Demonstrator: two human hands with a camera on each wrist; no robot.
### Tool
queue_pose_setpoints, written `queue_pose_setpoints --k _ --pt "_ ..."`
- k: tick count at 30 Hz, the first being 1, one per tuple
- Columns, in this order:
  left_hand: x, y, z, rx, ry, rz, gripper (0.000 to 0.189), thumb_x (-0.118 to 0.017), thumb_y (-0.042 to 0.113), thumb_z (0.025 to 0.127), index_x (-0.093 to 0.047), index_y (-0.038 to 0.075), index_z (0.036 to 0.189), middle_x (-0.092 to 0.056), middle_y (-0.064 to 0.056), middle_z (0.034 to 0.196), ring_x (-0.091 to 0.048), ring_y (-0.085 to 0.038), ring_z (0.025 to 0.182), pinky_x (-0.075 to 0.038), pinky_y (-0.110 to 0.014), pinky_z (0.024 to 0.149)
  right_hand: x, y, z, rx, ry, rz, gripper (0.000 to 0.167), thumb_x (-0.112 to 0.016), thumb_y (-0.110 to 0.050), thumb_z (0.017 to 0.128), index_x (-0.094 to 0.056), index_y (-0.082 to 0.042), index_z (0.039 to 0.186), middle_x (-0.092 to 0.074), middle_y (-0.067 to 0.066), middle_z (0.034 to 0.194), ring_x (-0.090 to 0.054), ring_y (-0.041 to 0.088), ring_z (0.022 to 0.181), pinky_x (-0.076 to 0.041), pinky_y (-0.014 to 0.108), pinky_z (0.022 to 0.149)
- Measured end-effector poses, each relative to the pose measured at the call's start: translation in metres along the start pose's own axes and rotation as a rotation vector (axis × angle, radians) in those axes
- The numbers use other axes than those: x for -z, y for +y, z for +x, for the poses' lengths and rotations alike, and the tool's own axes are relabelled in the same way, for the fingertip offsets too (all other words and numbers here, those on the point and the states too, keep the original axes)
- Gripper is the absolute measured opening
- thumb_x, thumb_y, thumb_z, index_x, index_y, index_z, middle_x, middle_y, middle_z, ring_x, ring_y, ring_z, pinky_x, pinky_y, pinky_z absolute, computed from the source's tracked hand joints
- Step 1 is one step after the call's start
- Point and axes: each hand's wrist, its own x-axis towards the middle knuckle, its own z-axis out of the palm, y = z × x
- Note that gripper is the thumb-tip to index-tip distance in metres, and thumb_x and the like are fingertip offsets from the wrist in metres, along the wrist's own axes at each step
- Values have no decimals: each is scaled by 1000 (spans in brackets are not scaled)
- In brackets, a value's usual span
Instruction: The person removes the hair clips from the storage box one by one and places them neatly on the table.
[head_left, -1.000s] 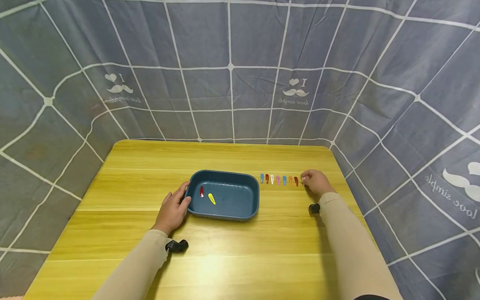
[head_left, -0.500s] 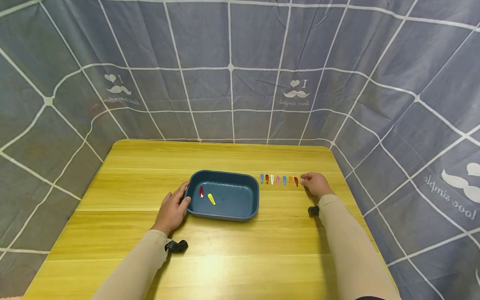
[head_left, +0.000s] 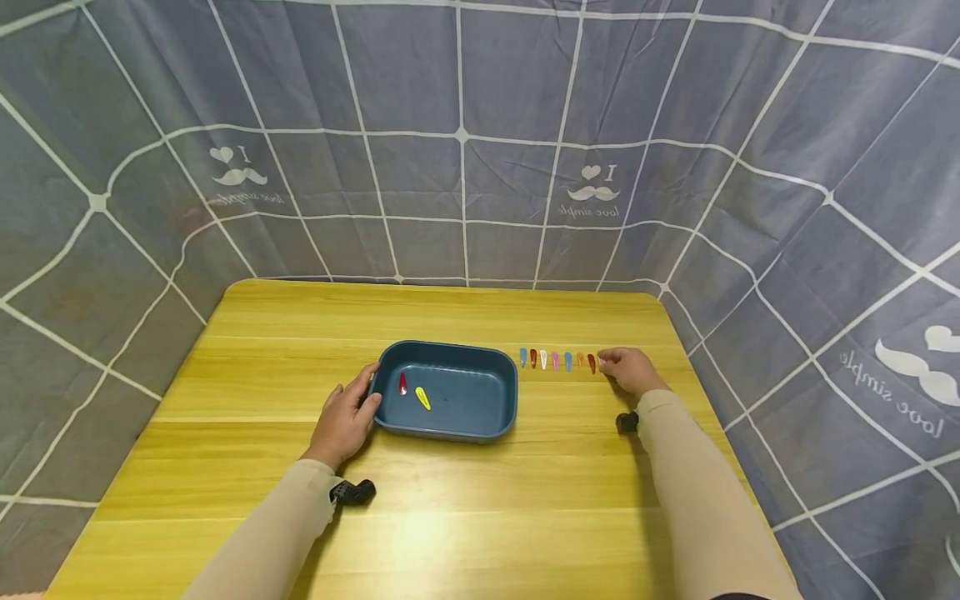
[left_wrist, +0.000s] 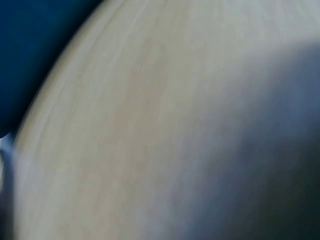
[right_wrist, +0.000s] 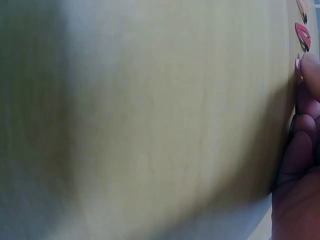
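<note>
My left hand rests against the left end of a dark blue plastic bin, fingers fairly straight and thumb at the rim. Inside the bin lie a red hair clip and a yellow hair clip. To its right, several snap hair clips stand in a row, from a blue clip to a dark red clip. At the row's right end my right hand pinches a pink hair clip between thumb and fingers, close to the table beside the red clip.
The yellow wood-grain table ends at the back and sides against a grey checked curtain. The bin's wall fills the upper left corner of the blurred left wrist view.
My right hand has shifted slightly toward me and left, bringing the pink clip up beside the dark red one. The left hand and bin have stayed put.
</note>
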Motion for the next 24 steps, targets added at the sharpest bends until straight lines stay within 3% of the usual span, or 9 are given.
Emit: queue_pose_setpoints --k 10,15,18,22,24 --pt "0 -1 -2 -9 6 0 54 -45 29 112 -35 19 165 -43 -18 166 -43 -42 152 -12 -65 131 -1 2 0 11 8 -13 41 -59 -25 108 -64 -3 143 -68 21 140 -61 40 129 -49 54 113" --pt "-1 -2 -1 -15 6 -3 54 -44 31 113 -35 19 165 -43 -17 166 -44 -42 152 -12 -65 131 4 8 0 -4 33 133 48 -63 -26 106 -60 -4 148 -67 23 138 -65 36 117 -56 45 101" --pt "-2 -3 0 -13 7 -4 55 -44 33 113 -35 20 165 -43 -16 166 -44 -40 152 -11 -64 131 11 7 -1 -3 66 140 49 -60 -28 107 -57 -4 150 -63 27 142 -63 39 121 -55 48 103" --pt "-3 -4 1 -16 9 -6 55 -44 34 113 -35 21 165 -44 -16 166 -44 -40 152 -11 -63 131 18 -10 -1 37 97 68 47 -54 -29 109 -58 -4 148 -57 28 149 -55 44 134 -47 59 112" --pt "-3 -4 1 -17 9 -2 55 -43 34 113 -35 20 165 -44 -16 166 -44 -41 152 -11 -64 131 17 -27 -1 75 94 40 46 -54 -28 110 -59 -3 147 -59 28 145 -57 44 129 -48 60 110"
